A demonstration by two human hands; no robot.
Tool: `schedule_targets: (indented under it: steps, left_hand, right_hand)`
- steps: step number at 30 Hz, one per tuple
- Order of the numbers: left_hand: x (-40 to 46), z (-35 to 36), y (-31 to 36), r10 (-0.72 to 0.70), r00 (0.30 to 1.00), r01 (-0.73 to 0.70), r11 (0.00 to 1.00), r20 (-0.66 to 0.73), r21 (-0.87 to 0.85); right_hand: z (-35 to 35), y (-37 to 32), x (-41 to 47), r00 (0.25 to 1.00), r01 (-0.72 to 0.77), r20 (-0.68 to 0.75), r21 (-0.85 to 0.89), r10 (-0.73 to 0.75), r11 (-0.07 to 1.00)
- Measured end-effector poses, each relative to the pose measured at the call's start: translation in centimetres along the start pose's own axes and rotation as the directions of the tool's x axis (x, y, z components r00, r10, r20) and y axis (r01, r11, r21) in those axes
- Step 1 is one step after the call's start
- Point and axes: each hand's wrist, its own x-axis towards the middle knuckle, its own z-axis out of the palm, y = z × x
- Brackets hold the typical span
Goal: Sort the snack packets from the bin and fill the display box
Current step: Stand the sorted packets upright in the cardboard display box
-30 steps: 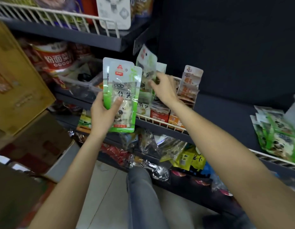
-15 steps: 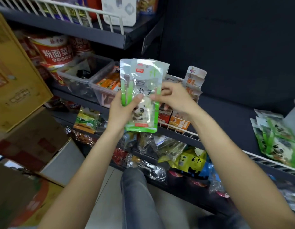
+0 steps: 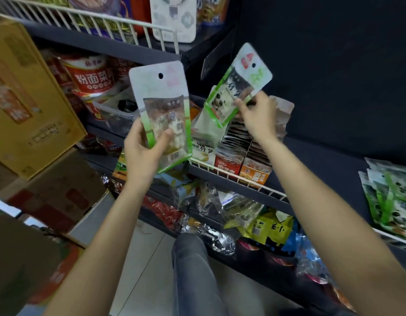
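My left hand grips a green-and-white snack packet upright, its plain back side facing me, in front of the middle shelf. My right hand pinches a second packet of the same kind, tilted to the right, its panda print showing. Below and between the hands, open display boxes stand in a row behind the white wire rail, with a green-labelled one at the left. A clear plastic bin sits on the shelf further left.
A pile of the same green packets lies on the shelf at the right. Red tubs and a yellow carton stand at the left. Loose bagged snacks crowd the lower shelf. My knee is below.
The two packets, held together in front of me half a second ago, have come apart. My right hand carried one up and to the right; my left hand's packet turned its back side toward me.
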Motion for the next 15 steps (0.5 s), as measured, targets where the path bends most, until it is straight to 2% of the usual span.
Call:
schedule_targets:
  steps: [2, 4, 6, 8, 12, 15]
  left_hand:
    - [0.0, -0.1, 0.8, 0.123, 0.992, -0.125, 0.991, 0.030, 0.051]
    - [0.1, 0.1, 1.5, 0.214, 0.976, -0.218, 0.972, 0.048, 0.092]
    - [0.4, 0.7, 2.2, 0.276, 0.960, -0.280, 0.951, 0.051, 0.129]
    - [0.8, 1.6, 2.5, 0.318, 0.948, -0.318, 0.936, 0.024, 0.154]
    - [1.6, 3.4, 2.5, 0.374, 0.923, -0.348, 0.911, -0.089, 0.221]
    - [2.4, 5.4, 2.9, 0.470, 0.865, -0.414, 0.867, -0.175, 0.277]
  right_hand:
    - [1.1, 0.1, 0.0, 0.994, 0.075, 0.100, -0.219, -0.054, 0.973]
    - [1.8, 0.4, 0.0, 0.978, 0.164, 0.181, -0.355, -0.104, 0.920]
    - [1.6, 0.4, -0.1, 0.962, 0.212, 0.245, -0.390, -0.121, 0.896]
    - [1.2, 0.7, 0.1, 0.965, 0.198, 0.242, -0.411, -0.103, 0.890]
    - [0.7, 0.8, 0.5, 0.959, 0.219, 0.263, -0.469, -0.102, 0.856]
    - [1.4, 0.2, -0.1, 0.929, 0.290, 0.348, -0.483, -0.123, 0.826]
